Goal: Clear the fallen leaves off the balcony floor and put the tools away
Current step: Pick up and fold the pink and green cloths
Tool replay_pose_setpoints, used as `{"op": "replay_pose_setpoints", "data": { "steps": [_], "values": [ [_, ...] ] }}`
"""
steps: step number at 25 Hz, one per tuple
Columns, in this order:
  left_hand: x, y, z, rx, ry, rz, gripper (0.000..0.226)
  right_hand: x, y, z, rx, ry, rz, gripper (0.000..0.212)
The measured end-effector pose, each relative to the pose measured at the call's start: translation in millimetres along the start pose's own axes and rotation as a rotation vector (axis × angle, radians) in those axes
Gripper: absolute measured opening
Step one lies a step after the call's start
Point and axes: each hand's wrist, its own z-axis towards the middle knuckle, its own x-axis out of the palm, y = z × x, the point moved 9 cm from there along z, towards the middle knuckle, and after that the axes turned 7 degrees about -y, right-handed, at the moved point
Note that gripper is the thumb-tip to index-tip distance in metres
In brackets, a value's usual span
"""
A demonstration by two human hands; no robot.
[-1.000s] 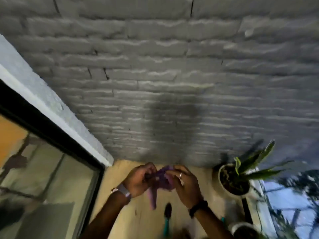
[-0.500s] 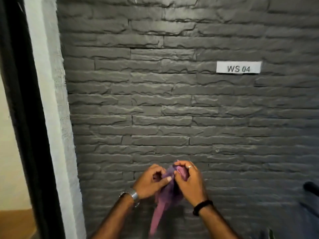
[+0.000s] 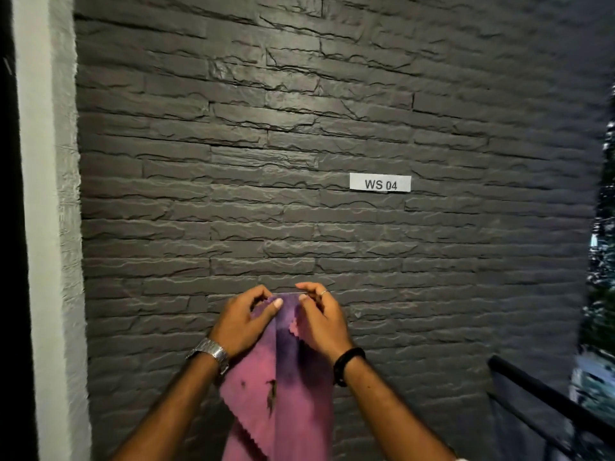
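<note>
Purple-pink cloth (image 3: 283, 387) — top edge pinched between left hand (image 3: 241, 324) and right hand (image 3: 321, 322), fingers of both clenched on it; rest hanging down, dark specks on its face. Behind: grey brick wall (image 3: 299, 128), label "WS 04" (image 3: 380, 183). Lower right — black railing (image 3: 545, 400).

Dark stone-brick wall (image 3: 299, 128); white label "WS 04" (image 3: 380, 183) stuck on it; floor out of view.

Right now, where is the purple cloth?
Head view, bottom centre: the purple cloth hangs before the dark brick wall, pinched at its top by the left hand and right hand.
</note>
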Motion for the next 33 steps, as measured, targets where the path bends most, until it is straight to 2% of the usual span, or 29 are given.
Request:
{"op": "replay_pose_setpoints", "data": {
  "steps": [2,5,9,13,16,19,22,24,27,30,33],
  "values": [
    [11.4,-12.2,-0.1,0.043,0.058,-0.008,0.025,3.4,1.4,-7.2,0.032,0.123,0.006,0.020],
    [28.6,-23.3,2.5,0.124,0.168,0.072,0.020,2.0,3.3,-11.6,-0.034,0.282,-0.102,0.021],
    [39.6,-29.0,0.9,0.146,0.207,0.152,0.046,-29.4,-14.4,-17.6,-0.046,0.397,-0.360,0.026],
    [52.7,-39.3,-5.5,0.190,0.337,0.313,0.046,-80.0,-30.1,-19.3,-0.021,0.392,-0.563,0.029],
    [57.9,-32.1,-13.9,0.191,0.452,0.440,0.059,-114.6,-24.5,-12.8,-0.034,0.333,-0.586,0.030],
    [49.8,-15.2,-22.0,0.136,0.509,0.451,0.054,-141.9,-20.6,-6.5,-0.061,0.295,-0.620,0.028],
    [33.6,-6.5,-27.7,0.084,0.467,0.366,0.057,-161.8,-25.1,-3.7,-0.055,0.301,-0.699,0.024],
    [21.4,-2.5,-26.3,0.036,0.405,0.270,0.054,-168.3,-29.0,-4.2,-0.009,0.309,-0.664,0.023],
    [12.6,1.5,-22.0,-0.003,0.376,0.204,0.043,-170.2,-30.4,-4.3,0.053,0.245,-0.468,0.021],
    [3.9,10.4,-20.4,-0.063,0.324,0.119,0.031,-174.8,-31.6,3.0,0.081,0.088,-0.249,0.019],
    [-9.7,19.3,-20.2,-0.152,0.102,-0.104,0.027,-168.8,-43.7,6.3,0.180,-0.020,-0.113,0.014]
  ]
}}
